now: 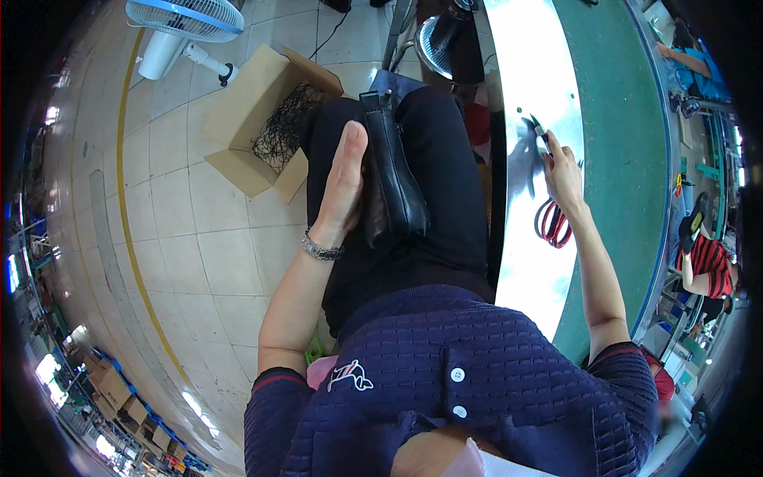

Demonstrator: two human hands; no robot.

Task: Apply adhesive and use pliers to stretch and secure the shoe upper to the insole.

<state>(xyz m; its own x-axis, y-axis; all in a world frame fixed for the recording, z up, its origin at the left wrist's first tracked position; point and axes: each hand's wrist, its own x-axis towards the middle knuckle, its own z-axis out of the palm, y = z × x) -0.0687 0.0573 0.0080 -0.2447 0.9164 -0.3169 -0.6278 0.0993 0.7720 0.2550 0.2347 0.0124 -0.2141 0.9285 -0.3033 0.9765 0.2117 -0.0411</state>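
A black leather bag (391, 171) with a zip along its top stands upright on my lap, between my thighs. My left hand (343, 184) lies against its left side, straight and flat, with the thumb side up; the other fingers are partly hidden. Over the shiny metal bench top (540, 286), my right hand (563, 171) grips a slim pointed tool (540, 129) between thumb and fingers. The tool has a dark tip and a pale middle; its exact kind is too small to make out. A coil of red and black cord (551, 224) lies under my right wrist.
An open cardboard box (242, 131) with tangled dark strands (286, 127) stands on the tiled floor to my left. Beyond it is a fan (184, 32). A green work surface (616, 175) borders the metal strip. Other people (706, 266) work at the far right.
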